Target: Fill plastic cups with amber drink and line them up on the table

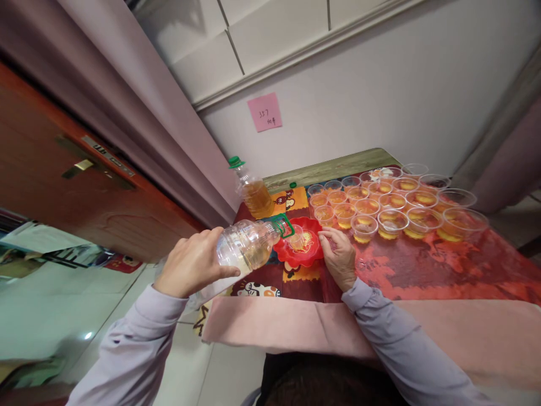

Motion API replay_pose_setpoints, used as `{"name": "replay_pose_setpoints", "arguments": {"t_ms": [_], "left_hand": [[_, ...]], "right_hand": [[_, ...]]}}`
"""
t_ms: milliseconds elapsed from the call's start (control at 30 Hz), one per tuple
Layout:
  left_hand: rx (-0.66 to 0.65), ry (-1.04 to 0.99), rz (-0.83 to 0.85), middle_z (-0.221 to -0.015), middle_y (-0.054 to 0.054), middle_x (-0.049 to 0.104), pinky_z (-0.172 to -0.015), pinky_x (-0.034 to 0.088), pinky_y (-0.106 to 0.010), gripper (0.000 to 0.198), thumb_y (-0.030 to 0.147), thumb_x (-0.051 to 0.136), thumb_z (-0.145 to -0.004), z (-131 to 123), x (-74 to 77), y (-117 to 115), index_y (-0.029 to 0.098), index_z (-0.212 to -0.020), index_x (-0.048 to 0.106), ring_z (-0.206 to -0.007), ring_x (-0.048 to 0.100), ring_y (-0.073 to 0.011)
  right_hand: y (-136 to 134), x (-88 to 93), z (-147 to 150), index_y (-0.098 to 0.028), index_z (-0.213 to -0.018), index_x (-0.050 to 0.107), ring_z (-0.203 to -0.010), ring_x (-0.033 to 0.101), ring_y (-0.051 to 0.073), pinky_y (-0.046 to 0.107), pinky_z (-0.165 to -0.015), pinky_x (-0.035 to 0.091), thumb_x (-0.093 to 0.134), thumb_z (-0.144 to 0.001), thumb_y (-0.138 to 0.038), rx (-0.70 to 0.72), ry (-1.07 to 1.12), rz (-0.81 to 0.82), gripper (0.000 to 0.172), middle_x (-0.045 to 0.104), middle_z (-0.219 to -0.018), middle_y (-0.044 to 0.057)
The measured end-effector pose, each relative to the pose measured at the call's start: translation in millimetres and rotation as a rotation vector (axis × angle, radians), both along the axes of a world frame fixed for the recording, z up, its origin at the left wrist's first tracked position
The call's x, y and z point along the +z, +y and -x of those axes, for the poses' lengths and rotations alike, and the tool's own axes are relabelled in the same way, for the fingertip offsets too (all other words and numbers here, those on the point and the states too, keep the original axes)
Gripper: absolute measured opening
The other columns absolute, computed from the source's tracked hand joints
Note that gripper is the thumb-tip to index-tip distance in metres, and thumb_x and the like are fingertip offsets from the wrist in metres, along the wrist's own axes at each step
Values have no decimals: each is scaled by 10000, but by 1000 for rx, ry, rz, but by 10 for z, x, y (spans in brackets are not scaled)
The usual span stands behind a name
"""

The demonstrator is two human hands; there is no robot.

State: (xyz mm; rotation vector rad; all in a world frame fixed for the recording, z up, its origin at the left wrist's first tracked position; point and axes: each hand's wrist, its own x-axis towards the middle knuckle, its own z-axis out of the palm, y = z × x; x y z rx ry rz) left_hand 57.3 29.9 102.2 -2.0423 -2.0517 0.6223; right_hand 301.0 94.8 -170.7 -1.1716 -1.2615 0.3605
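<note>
My left hand (196,262) is wrapped round a large clear plastic bottle (245,248), tilted with its neck to the right and a green ring handle (284,224) at the mouth. That mouth is over a clear plastic cup (297,238), which stands in a red scalloped dish (310,256). At the dish's right rim, the fingers of my right hand (339,260) are closed on the edge. Several clear cups (364,226) with yellow-orange liquid stand in rows to the right. How much liquid is in the cup under the bottle is hard to make out.
Behind the dish stands an upright bottle (256,194) of amber liquid with a green top. A small green cap (293,185) lies at the table's back. The patterned tablecloth (422,276) has a pink front border (270,327). A wooden door (84,169) is at left.
</note>
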Motion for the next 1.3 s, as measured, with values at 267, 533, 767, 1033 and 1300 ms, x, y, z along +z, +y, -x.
{"name": "replay_pose_setpoints", "arguments": {"t_ms": [267,533,767,1033,1300], "left_hand": [[6,5,-1,-1372,-151,699,-959,510,-494,801,604,763,-780,22,-22,10,170,-1421,558,-1255,666,-405],[24,15,5,-1365,-139,701,-960,503,-488,820,615,767,-769,3,-15,11,175,-1426,549,-1255,663,-404],[16,5,8,-1372,-150,699,-954,503,-483,809,610,755,-775,1,-11,7,175,-1426,551,-1262,659,-410],[11,5,19,-1387,-162,690,-964,504,-499,816,611,738,-787,7,-22,13,162,-1440,539,-1269,656,-414],[14,-8,37,-1375,-165,697,-945,504,-482,776,611,721,-790,4,-60,32,178,-1411,551,-1259,656,-410]], "right_hand": [[-1,0,2,-223,-964,776,-1069,741,278,473,-1015,559,592,-998,-348,10,15,1,225,805,-1110,118],[-4,10,-4,-224,-968,776,-1067,741,277,473,-1017,560,591,-998,-348,11,18,5,225,805,-1112,117],[-4,9,-3,-227,-974,776,-1069,738,277,479,-1020,558,581,-999,-355,9,16,9,234,805,-1108,116],[-1,15,-9,-229,-967,776,-1058,743,280,483,-1003,567,588,-998,-368,-5,6,-5,235,807,-1092,117],[7,13,-17,-224,-971,775,-1061,745,277,474,-1000,567,594,-997,-360,-4,-1,-9,229,808,-1087,118]]}}
